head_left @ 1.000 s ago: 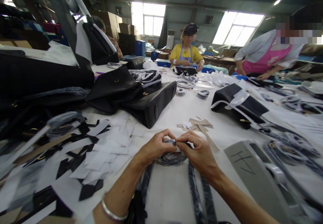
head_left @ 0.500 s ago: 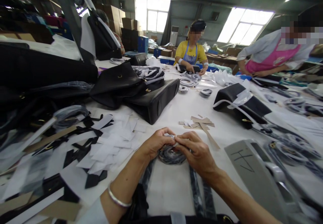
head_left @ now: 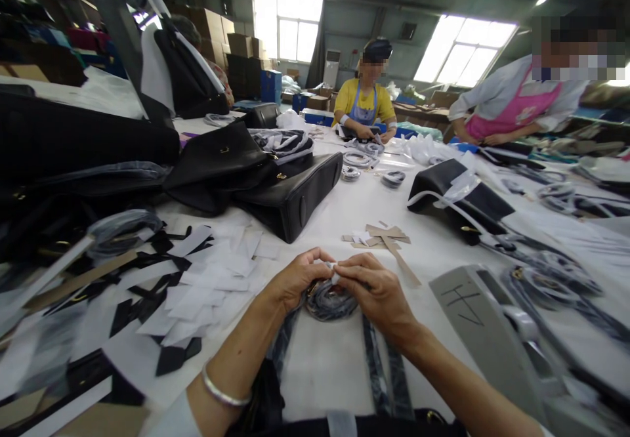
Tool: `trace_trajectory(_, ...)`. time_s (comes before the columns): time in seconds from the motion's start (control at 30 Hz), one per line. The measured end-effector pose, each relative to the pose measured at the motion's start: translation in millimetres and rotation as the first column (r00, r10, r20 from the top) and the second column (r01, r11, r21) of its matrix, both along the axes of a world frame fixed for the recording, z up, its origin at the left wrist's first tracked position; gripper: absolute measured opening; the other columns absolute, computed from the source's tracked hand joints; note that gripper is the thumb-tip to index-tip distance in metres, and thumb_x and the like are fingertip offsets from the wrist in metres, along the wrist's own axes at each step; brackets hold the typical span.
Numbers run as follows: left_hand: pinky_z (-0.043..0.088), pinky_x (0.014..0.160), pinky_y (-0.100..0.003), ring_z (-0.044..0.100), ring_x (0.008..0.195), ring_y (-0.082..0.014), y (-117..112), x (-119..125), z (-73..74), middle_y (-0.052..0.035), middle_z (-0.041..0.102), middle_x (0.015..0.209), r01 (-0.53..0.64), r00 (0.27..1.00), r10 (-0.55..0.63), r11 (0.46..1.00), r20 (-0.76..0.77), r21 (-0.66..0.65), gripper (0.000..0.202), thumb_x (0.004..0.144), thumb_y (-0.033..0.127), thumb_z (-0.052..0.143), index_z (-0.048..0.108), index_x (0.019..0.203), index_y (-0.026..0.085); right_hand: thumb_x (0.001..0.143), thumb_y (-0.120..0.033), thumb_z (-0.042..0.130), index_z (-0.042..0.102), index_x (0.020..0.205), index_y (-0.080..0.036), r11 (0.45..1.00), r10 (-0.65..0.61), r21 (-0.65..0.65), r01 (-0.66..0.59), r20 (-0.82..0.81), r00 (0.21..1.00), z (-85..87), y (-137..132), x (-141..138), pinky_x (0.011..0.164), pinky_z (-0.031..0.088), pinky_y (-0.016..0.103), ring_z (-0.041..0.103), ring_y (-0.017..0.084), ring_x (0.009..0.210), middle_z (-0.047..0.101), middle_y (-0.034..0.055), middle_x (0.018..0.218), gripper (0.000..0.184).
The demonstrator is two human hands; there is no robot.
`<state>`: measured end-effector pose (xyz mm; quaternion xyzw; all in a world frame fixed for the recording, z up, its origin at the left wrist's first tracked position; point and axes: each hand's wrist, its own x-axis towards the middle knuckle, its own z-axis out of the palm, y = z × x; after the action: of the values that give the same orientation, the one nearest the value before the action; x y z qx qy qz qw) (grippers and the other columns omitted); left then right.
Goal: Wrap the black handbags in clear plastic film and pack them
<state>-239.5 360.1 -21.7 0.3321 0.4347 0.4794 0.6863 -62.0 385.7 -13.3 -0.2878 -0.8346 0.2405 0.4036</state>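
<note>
A coiled strap in clear plastic wrap is between my hands, just above the white tabletop. My left hand is closed at the coil's upper left edge, thumb and index finger pinched. From the other side my right hand pinches at the same spot. A small white piece shows between the fingertips of both hands. Below them, a black bag with plastic-wrapped handles lies at the table edge nearest me.
Paper and black scraps spread on the left. Black bags lie beyond them. A grey device with handwritten marks stands at right, near another black bag. Two people work across the table, one in a yellow shirt, one in a pink apron.
The whole view has shifted slightly, so things appear a little further left. Both hands stay pinched at the coil's top, with the white piece now showing more clearly.
</note>
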Motion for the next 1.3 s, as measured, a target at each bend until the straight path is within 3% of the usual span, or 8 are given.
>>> trace_trajectory(0.17, 0.038, 0.046, -0.018, 0.055, 0.046, -0.0110, 1.2, 2.1, 3.5, -0.0005, 0.065, 0.055, -0.029, 0.999, 0.029, 1.000, -0.018, -0.003, 0.034, 0.055, 0.022, 0.069, 0.055, 0.086, 0.017, 0.085, -0.017, 0.067, 0.075, 0.098, -0.025, 1.000, -0.026, -0.012, 0.027, 0.070, 0.997, 20.1, -6.9, 6.3, 0.082, 0.056, 0.031, 0.067, 0.019, 0.091, 0.073, 0.0032, 0.097, 0.018)
trace_trajectory(0.33, 0.040, 0.045, -0.019, 0.061, 0.050, -0.0161, 0.0, 3.2, 11.2, -0.0048, 0.069, 0.062, -0.001, 1.000, 0.001, 1.000, -0.030, -0.004, 0.038, 0.056, 0.026, 0.072, 0.055, 0.088, 0.017, 0.087, -0.028, 0.065, 0.073, 0.106, -0.029, 0.937, -0.313, 0.209, 0.279, 0.150, 0.938, 61.7, -37.9, 86.4, 0.093, 0.051, 0.035, 0.066, 0.021, 0.101, 0.072, 0.0022, 0.105, 0.020)
trace_trajectory(0.43, 0.040, 0.043, -0.019, 0.058, 0.045, -0.0137, -1.9, 4.3, 18.9, -0.0026, 0.069, 0.063, 0.008, 0.995, -0.007, 1.000, -0.104, 0.005, 0.040, 0.057, 0.029, 0.076, 0.056, 0.090, 0.017, 0.085, -0.039, 0.065, 0.075, 0.095, -0.028, 0.807, -0.589, 0.183, 0.561, 0.199, 0.783, 81.3, -62.0, 159.2, 0.092, 0.051, 0.036, 0.067, 0.023, 0.095, 0.073, 0.0022, 0.099, 0.018)
trace_trajectory(0.53, 0.046, 0.046, -0.021, 0.062, 0.049, -0.0158, 2.0, 4.4, 23.2, -0.0018, 0.070, 0.066, 0.018, 0.991, -0.020, 1.000, -0.134, -0.019, 0.043, 0.055, 0.028, 0.079, 0.058, 0.091, 0.017, 0.082, -0.047, 0.064, 0.076, 0.096, -0.025, 0.588, -0.733, -0.075, 0.805, 0.370, 0.570, 88.8, -81.7, 223.5, 0.093, 0.049, 0.039, 0.067, 0.027, 0.098, 0.074, 0.0042, 0.103, 0.029)
trace_trajectory(0.63, 0.050, 0.046, -0.023, 0.065, 0.051, -0.0181, 4.9, 5.5, 24.8, -0.0012, 0.071, 0.066, 0.018, 0.990, -0.025, 0.998, -0.137, -0.055, 0.043, 0.054, 0.025, 0.081, 0.060, 0.090, 0.018, 0.079, -0.052, 0.066, 0.076, 0.101, -0.020, 0.473, -0.635, -0.390, 0.790, 0.470, 0.612, 83.7, -91.5, 261.2, 0.097, 0.045, 0.039, 0.064, 0.028, 0.103, 0.074, 0.0063, 0.105, 0.040)
trace_trajectory(0.87, 0.051, 0.044, -0.021, 0.065, 0.050, -0.0179, 1.4, 7.4, 25.8, -0.0012, 0.070, 0.063, -0.014, 0.991, 0.010, 0.999, -0.130, -0.035, 0.043, 0.053, 0.019, 0.081, 0.062, 0.092, 0.019, 0.074, -0.052, 0.070, 0.076, 0.092, -0.013, 0.443, -0.480, -0.754, 0.484, 0.256, 0.839, 66.0, -81.1, 256.5, 0.081, 0.046, 0.031, 0.063, 0.019, 0.083, 0.073, 0.0070, 0.090, 0.044)
trace_trajectory(1.03, 0.051, 0.043, -0.021, 0.064, 0.048, -0.0173, 3.0, 7.4, 25.0, -0.0010, 0.070, 0.062, -0.032, 0.991, 0.030, 0.999, -0.128, -0.012, 0.041, 0.052, 0.016, 0.081, 0.063, 0.089, 0.019, 0.059, -0.040, 0.079, 0.072, 0.068, -0.012, 0.357, -0.640, -0.798, 0.485, 0.170, 0.750, 68.1, -76.7, 244.8, 0.065, 0.041, 0.026, 0.053, 0.012, 0.059, 0.065, 0.0007, 0.062, 0.031)
trace_trajectory(1.3, 0.052, 0.047, -0.022, 0.063, 0.049, -0.0164, 0.9, 8.6, 28.8, -0.0013, 0.070, 0.063, -0.008, 0.988, 0.013, 1.000, -0.152, 0.029, 0.041, 0.054, 0.019, 0.081, 0.062, 0.091, 0.018, 0.063, -0.047, 0.077, 0.069, 0.075, -0.016, 0.317, -0.799, -0.745, 0.587, 0.123, 0.588, 72.7, -127.0, 248.9, 0.059, 0.042, 0.026, 0.055, 0.014, 0.059, 0.067, 0.0016, 0.069, 0.034)
